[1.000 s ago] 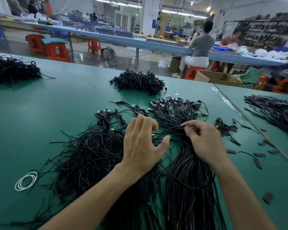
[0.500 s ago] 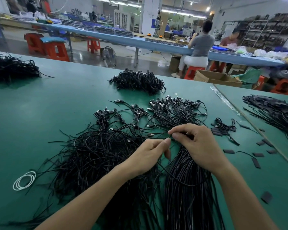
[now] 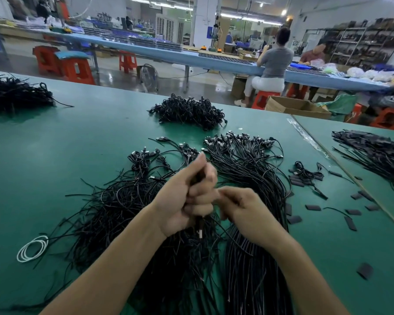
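Since the earlier frame, the left hand (image 3: 187, 201) has been lifting off the pile and is now curling into a fist round a single black cable (image 3: 200, 228). The cable's plug end is hanging just below the fist, over the near part of the aligned bundle (image 3: 248, 258). The right hand (image 3: 248, 212) is hovering above that bundle with its fingers bent against the left fist, and blur is hiding whether it is pinching anything. Left of the bundle, a loose tangle (image 3: 114, 212) is lying unsorted, with a white coil (image 3: 32, 247) farther left. Right of the bundle, short black sleeves (image 3: 350, 222) are lying scattered. Beyond the bundle, a heap of coiled cables (image 3: 189, 110) is resting on the green table (image 3: 77, 137). The sorting is probably running about midway.
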Demonstrator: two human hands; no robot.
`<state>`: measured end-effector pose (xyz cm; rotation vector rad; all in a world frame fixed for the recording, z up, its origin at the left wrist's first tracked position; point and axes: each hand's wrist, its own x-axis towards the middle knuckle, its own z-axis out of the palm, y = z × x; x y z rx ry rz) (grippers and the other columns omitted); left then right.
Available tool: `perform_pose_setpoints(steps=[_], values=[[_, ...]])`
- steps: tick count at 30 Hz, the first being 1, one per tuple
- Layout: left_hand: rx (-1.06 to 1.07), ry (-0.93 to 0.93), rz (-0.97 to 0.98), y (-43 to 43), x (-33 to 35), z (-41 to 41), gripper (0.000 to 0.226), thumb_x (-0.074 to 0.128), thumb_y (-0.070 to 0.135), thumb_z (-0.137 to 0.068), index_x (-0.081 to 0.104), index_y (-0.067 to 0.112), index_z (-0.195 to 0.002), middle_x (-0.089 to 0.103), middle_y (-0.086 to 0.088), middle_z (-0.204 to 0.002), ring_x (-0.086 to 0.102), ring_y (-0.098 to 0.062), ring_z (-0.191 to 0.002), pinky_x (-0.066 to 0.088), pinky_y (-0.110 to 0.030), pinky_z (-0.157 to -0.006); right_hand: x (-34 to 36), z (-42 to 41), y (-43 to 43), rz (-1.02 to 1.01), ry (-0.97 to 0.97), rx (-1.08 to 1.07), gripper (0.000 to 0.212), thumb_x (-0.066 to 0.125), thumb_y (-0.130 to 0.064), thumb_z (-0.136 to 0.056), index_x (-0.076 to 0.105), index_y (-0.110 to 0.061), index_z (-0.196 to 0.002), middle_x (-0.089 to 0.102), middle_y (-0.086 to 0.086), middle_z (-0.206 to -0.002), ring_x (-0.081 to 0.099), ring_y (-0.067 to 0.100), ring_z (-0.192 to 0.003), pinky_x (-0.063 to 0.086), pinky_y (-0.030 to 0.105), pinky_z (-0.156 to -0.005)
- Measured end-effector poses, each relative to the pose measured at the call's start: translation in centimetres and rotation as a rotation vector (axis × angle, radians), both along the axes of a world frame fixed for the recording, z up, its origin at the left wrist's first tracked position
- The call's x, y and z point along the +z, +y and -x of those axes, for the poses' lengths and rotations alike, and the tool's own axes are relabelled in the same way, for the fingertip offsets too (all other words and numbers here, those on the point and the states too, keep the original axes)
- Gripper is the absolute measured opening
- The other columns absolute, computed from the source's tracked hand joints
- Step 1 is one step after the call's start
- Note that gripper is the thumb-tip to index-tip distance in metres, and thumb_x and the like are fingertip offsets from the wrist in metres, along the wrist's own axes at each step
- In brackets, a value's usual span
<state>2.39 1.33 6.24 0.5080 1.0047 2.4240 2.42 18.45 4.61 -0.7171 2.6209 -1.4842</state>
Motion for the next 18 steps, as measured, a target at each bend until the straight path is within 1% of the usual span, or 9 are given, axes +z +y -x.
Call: perform_pose_setpoints(steps=[3,5,7,9,10,12,14,16,18], values=[[0.23,-0.116,-0.147,0.2,-0.3,0.7,0.042,0.045,0.037,-0.098,0.073,0.012,-0.08,0.048,0.005,-0.057,0.041,-0.003,-0.044,0.039,-0.014,-0.036,-0.2,-0.9,-0.8,-0.178,-0.042,0.052,0.033,0.054,-0.032,-0.101,0.064,-0.046,-0.074,0.049,-0.006,-0.056,0.039,0.007,-0.049,0.033,0.026,-0.048],[0.402,-0.057,-0.087,0.4,-1.1,1.2,0.041,0.046,0.036,-0.095,0.076,0.008,-0.09,0.064,-0.002,-0.073,0.062,-0.01,-0.062,0.055,-0.019,-0.056,0.0,-1.3,-0.9,-0.261,-0.031,0.064,0.028,0.054,-0.035,-0.1,0.064,-0.045,-0.077,0.051,-0.006,-0.058,0.04,0.008,-0.05,0.036,0.03,-0.049],[0.556,0.113,0.142,0.3,-2.3,1.5,0.037,0.043,0.031,-0.1,0.072,0.008,-0.102,0.072,-0.005,-0.089,0.07,-0.017,-0.085,0.058,-0.026,-0.078,0.5,-1.6,-0.8,-0.308,-0.016,0.053,0.019,0.055,-0.034,-0.099,0.069,-0.037,-0.086,0.061,-0.005,-0.064,0.05,0.013,-0.053,0.043,0.031,-0.053],[0.692,0.317,0.534,0.2,-3.2,1.6,0.033,0.038,0.022,-0.106,0.07,0.013,-0.104,0.075,-0.002,-0.094,0.071,-0.016,-0.093,0.057,-0.028,-0.085,1.1,-1.6,-0.6,-0.301,0.04,0.013,0.019,0.058,-0.03,-0.097,0.071,-0.03,-0.084,0.068,-0.005,-0.07,0.057,0.013,-0.058,0.046,0.03,-0.054],[0.695,0.386,0.701,0.1,-3.5,1.6,0.033,0.039,0.019,-0.107,0.071,0.015,-0.103,0.075,-0.002,-0.094,0.072,-0.015,-0.092,0.057,-0.029,-0.085,1.4,-1.6,-0.3,-0.276,0.075,-0.019,0.019,0.06,-0.029,-0.096,0.071,-0.026,-0.081,0.067,-0.011,-0.068,0.055,0.008,-0.056,0.042,0.023,-0.05],[0.545,0.425,0.857,0.0,-3.9,1.2,0.033,0.041,0.019,-0.107,0.072,0.01,-0.1,0.076,-0.006,-0.091,0.074,-0.018,-0.086,0.059,-0.031,-0.082,2.1,-1.3,0.4,-0.231,0.143,-0.094,0.019,0.066,-0.031,-0.093,0.074,-0.022,-0.079,0.061,-0.019,-0.061,0.051,0.002,-0.052,0.036,0.015,-0.05],[0.353,0.388,0.869,-0.1,-4.1,0.5,0.037,0.041,0.024,-0.107,0.07,0.003,-0.094,0.075,-0.009,-0.08,0.073,-0.021,-0.067,0.059,-0.029,-0.068,2.6,-0.8,1.2,-0.164,0.199,-0.142,0.015,0.074,-0.033,-0.088,0.075,-0.025,-0.075,0.061,-0.016,-0.06,0.05,0.005,-0.052,0.036,0.015,-0.049],[0.22,0.314,0.808,-0.1,-3.9,-0.2,0.046,0.037,0.032,-0.107,0.07,0.005,-0.088,0.067,-0.004,-0.062,0.058,-0.014,-0.044,0.049,-0.023,-0.049,2.9,-0.5,1.6,-0.059,0.235,-0.166,0.012,0.08,-0.036,-0.08,0.074,-0.028,-0.073,0.057,-0.014,-0.058,0.044,0.007,-0.05,0.034,0.016,-0.048],[0.127,0.236,0.664,0.0,-3.5,-0.8,0.057,0.034,0.044,-0.106,0.07,0.01,-0.078,0.05,0.003,-0.048,0.037,-0.008,-0.034,0.034,-0.018,-0.037,3.0,-0.3,1.4,0.012,0.265,-0.186,0.014,0.079,-0.042,-0.075,0.074,-0.029,-0.074,0.056,-0.012,-0.062,0.043,0.005,-0.054,0.035,0.016,-0.051]])
